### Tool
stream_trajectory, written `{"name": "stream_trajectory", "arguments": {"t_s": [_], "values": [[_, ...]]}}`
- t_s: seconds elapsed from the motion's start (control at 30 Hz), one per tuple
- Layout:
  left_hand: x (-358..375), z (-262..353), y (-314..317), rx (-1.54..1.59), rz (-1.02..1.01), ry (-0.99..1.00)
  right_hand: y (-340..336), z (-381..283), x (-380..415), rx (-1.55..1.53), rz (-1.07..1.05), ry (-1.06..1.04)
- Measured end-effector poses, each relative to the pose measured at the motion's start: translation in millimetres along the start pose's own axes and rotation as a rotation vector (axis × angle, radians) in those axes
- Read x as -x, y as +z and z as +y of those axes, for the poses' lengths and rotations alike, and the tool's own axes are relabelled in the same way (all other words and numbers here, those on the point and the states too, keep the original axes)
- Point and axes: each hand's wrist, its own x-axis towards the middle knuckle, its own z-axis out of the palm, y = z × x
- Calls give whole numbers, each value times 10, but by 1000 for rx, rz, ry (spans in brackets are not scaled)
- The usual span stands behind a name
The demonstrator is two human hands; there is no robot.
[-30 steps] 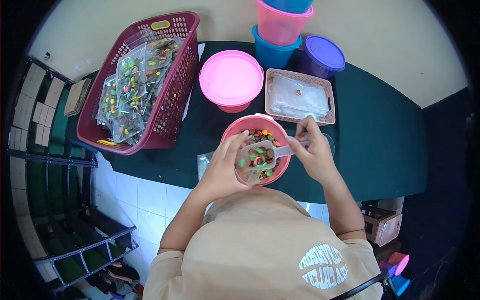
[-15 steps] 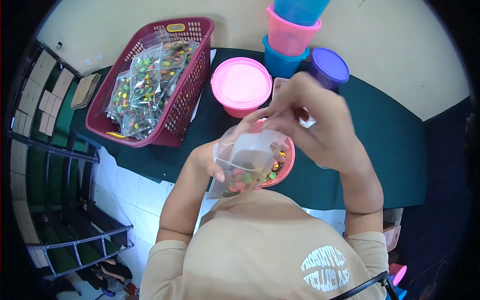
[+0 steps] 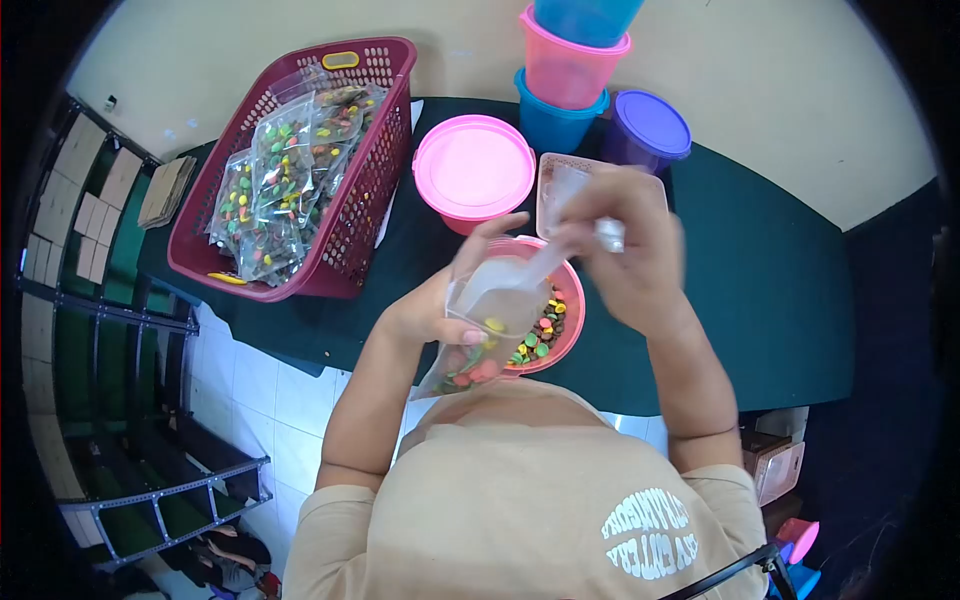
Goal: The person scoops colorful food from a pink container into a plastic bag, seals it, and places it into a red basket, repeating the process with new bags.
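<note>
1. The left hand (image 3: 432, 312) holds a clear plastic bag (image 3: 478, 335) by its upper edge, fingers closed on the film and the thumb raised, so that the mouth stays spread open and faces up toward the other hand.
2. The right hand (image 3: 630, 255) is closed around the handle of a clear scoop (image 3: 520, 280); its grip is tight on the handle, which is blurred with motion. The scoop slopes down from that grip into the bag's mouth, a slant that lets its load slide off the lip.
3. Coloured candies (image 3: 470, 372) lie gathered at the bottom of the bag, below the left grip, where their weight pulls the film straight.
4. The bag hangs just over the near rim of a pink bowl (image 3: 574, 300) of loose candies, directly beneath both grips, so any spill would fall back in.
5. Beyond the right grip sits a small tray (image 3: 548, 180) of empty bags, within easy reach.
6. Far to the left of the left grip, a red basket (image 3: 375, 170) on the dark tabletop (image 3: 760, 290) holds filled bags; a lidded pink tub (image 3: 473, 167) stands between basket and tray.
</note>
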Motion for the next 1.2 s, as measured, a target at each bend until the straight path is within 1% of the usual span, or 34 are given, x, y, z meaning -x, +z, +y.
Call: {"name": "stream_trajectory", "arguments": {"t_s": [0.03, 0.07, 0.1, 0.13, 0.17, 0.2, 0.27, 0.3, 0.33, 0.37, 0.4, 0.43, 0.5, 0.53, 0.6, 0.63, 0.7, 0.73, 0.77, 0.83, 0.9, 0.93, 0.97, 1.03, 1.07, 1.13, 1.2], "values": [[52, -6, -29, 4, -5, 0, -94, 142, 117, -162, 215, 31], [151, -21, -82, -38, 69, 2, -210, 272, 263, -409, 433, 113], [254, -35, -143, -80, 143, 3, -396, 390, 410, -358, 553, 128], [351, -45, -209, -108, 209, 20, -561, 525, 586, -237, 646, 180], [458, -54, -276, -135, 274, 34, -689, 680, 793, -149, 745, 320], [569, -55, -340, -171, 347, 26, -827, 899, 1053, 21, 718, 431], [723, -15, -375, -230, 468, -9, -967, 1300, 1658, 197, 619, 660], [774, -14, -385, -247, 521, -21, -992, 1570, 2191, 338, 602, 753], [777, -24, -417, -254, 514, -14, -982, 1785, 2663, 479, 590, 842], [810, -70, -445, -287, 553, -50, -954, 1833, 2872, 535, 595, 916], [827, -110, -465, -317, 598, -84, -895, 1970, 3112, 462, 671, 944], [816, -136, -467, -318, 606, -77, -819, 2048, 3239, 458, 665, 935], [774, -179, -457, -265, 586, -99, -718, 2115, 3383, 501, 677, 1066], [769, -198, -474, -256, 567, -90, -692, 2132, 3419, 498, 677, 1059], [755, -196, -455, -251, 570, -78, -643, 2156, 3416, 503, 636, 1253], [768, -188, -452, -244, 571, -73, -618, 2153, 3385, 496, 639, 1247], [852, -197, -480, -237, 556, -57, -564, 2088, 3256, 856, 578, 1277], [906, -195, -478, -218, 536, -60, -520, 1951, 2994, 895, 594, 1409], [960, -200, -482, -198, 522, -60, -467, 1881, 2756, 887, 592, 1397], [1064, -211, -495, -246, 525, -73, -279, 1758, 2315, 864, 461, 858], [1137, -227, -471, -289, 565, -112, 201, 1546, 1683, 648, 244, 781], [1179, -238, -476, -274, 560, -109, 407, 1370, 1322, 576, 10, 639], [1207, -250, -478, -278, 556, -109, 627, 1355, 1125, 593, -150, 393], [1259, -249, -476, -273, 550, -96, 1104, 1336, 821, 657, -212, 189], [1287, -230, -475, -299, 532, -94, 1258, 1405, 737, 654, -201, 189], [1351, -205, -468, -300, 529, -94, 1510, 1566, 645, 637, -234, 93], [1414, -204, -499, -291, 528, -94, 1593, 1665, 608, 660, -255, 70]]}}
